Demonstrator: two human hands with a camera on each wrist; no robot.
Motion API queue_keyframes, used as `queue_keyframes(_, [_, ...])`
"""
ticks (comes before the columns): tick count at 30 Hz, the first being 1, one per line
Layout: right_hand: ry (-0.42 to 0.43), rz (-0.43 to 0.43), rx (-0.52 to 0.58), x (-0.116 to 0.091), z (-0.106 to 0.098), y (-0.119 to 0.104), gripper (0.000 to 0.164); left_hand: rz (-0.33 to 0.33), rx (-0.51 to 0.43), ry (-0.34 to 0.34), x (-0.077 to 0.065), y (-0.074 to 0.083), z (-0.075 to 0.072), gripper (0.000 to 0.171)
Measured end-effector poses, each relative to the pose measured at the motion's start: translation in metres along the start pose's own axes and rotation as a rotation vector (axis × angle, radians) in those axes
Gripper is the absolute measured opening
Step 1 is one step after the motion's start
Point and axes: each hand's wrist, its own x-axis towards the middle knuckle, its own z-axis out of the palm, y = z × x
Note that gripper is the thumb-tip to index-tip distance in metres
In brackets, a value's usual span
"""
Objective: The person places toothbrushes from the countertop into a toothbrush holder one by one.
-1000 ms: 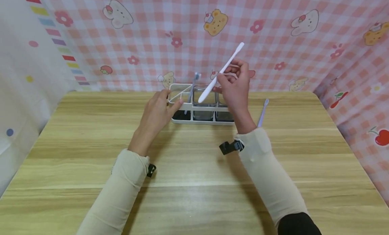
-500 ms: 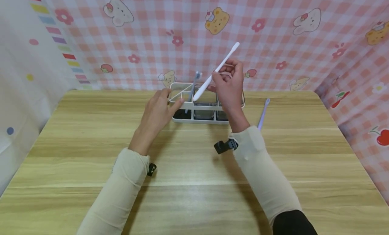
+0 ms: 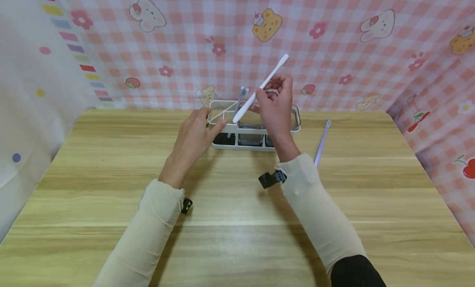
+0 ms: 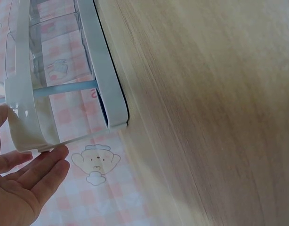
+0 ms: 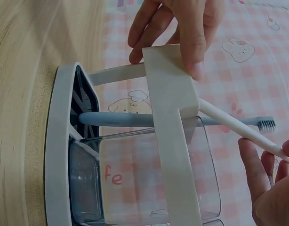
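In the head view my left hand [image 3: 193, 132] grips the left end of a white toothbrush holder [image 3: 256, 131], thumb on the front of the upper rim and fingers round the side. A grey-blue toothbrush [image 5: 121, 119] leans in the holder's left, divided section, bristles up. My right hand [image 3: 278, 114] pinches a white toothbrush [image 3: 245, 109], tilted with its handle end down. That handle end [image 5: 205, 107] is right at the upper rim by the divided section, as the right wrist view shows. The white brush's bristles are turned from view.
Clear cups [image 5: 85, 183] sit in the holder's other sections. A purple toothbrush [image 3: 322, 144] lies on the wooden table [image 3: 230, 245] to the right, partly behind my right sleeve. A pink checked cloth [image 3: 178, 43] hangs behind the table.
My right hand has moved left with the white toothbrush, bringing its handle end from over the middle cup to the divided section's rim. My left hand stays on the holder.
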Motion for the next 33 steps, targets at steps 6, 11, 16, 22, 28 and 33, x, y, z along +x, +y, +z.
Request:
queue_keyframes(6, [-0.019,-0.021,-0.028,-0.002,0.003,0.001,0.029,0.012,0.001,0.002,0.001,-0.001,0.001,0.061])
queue_keyframes(11, [-0.046,-0.044,-0.074,-0.004,0.006,0.004,0.027,0.017,-0.001,0.005,0.001,-0.001,0.001,0.060])
queue_keyframes(16, [-0.081,-0.062,-0.124,-0.006,0.008,0.008,0.024,0.008,-0.002,0.005,0.001,-0.001,0.001,0.060])
queue_keyframes(22, [-0.144,-0.109,-0.227,-0.009,0.010,0.013,0.025,-0.006,-0.001,-0.004,0.001,-0.001,0.000,0.058])
queue_keyframes(28, [-0.176,-0.136,-0.305,-0.013,0.012,0.019,0.024,0.008,0.000,0.002,0.002,0.000,0.001,0.057])
queue_keyframes(33, [-0.200,-0.163,-0.383,-0.013,0.013,0.023,0.025,0.013,-0.001,0.013,0.002,-0.002,0.001,0.055])
